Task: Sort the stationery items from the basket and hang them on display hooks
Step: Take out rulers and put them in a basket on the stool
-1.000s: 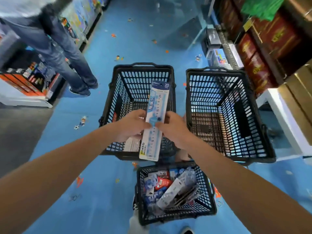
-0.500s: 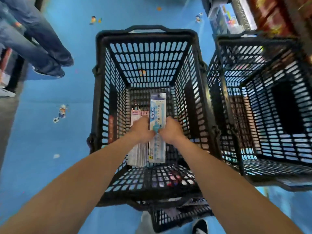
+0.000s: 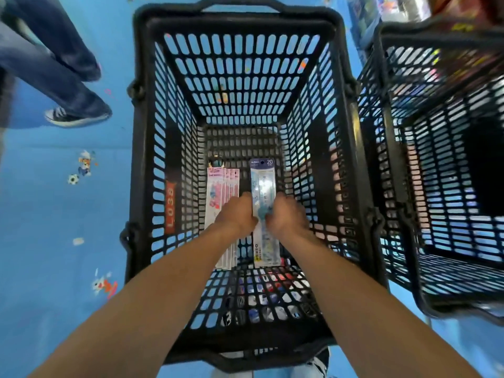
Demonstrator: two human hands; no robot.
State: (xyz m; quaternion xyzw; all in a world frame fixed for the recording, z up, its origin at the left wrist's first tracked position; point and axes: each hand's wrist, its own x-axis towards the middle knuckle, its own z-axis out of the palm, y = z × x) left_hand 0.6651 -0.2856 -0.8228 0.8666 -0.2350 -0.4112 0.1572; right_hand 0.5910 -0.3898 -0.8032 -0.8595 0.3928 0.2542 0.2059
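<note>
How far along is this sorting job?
Early, it seems. Done: a few pink packs lie in the black basket. In hand: left hand and right hand hold a blue ruler pack beside them. Left: more items show through the mesh below, and nothing hangs anywhere in view.

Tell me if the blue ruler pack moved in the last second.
Yes: the blue ruler pack has gone down, from above the black basket's rim to deep inside it, beside the pink packs.
</note>
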